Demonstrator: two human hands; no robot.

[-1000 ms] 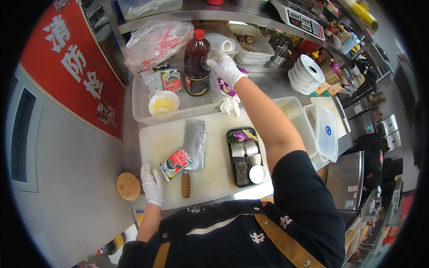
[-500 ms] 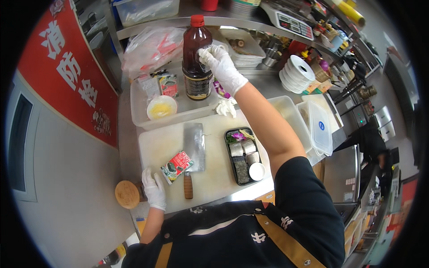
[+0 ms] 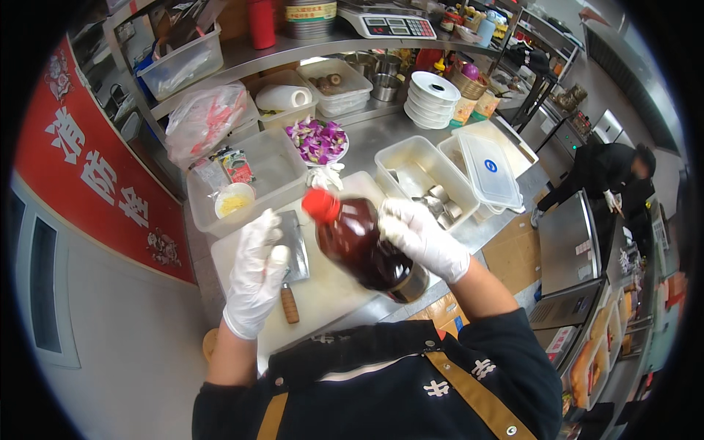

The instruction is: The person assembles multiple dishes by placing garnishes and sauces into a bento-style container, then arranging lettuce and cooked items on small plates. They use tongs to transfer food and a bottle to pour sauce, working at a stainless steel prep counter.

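My right hand (image 3: 422,233), in a white glove, grips a large dark-red bottle (image 3: 361,238) by its side. The bottle leans, its red cap pointing up and left, over the white cutting board (image 3: 334,290). My left hand (image 3: 255,275), also gloved, is raised left of the bottle, apart from it, with the thumb away from the fingers. Behind that hand lies a cleaver (image 3: 290,302) with a wooden handle. The small red packet and black food tray seen earlier on the board are hidden from view now.
Beyond the board stand a clear bin (image 3: 282,183) with a bowl of yellow shreds (image 3: 235,199), and a bowl of purple flowers (image 3: 319,141). To the right are a tub of metal cups (image 3: 422,165) and a lidded container (image 3: 490,165). A person (image 3: 609,176) bends at far right.
The bottle has come from the clear bin toward me in my right hand and now tilts. My left hand has risen from the board's left edge. The view has shifted right.
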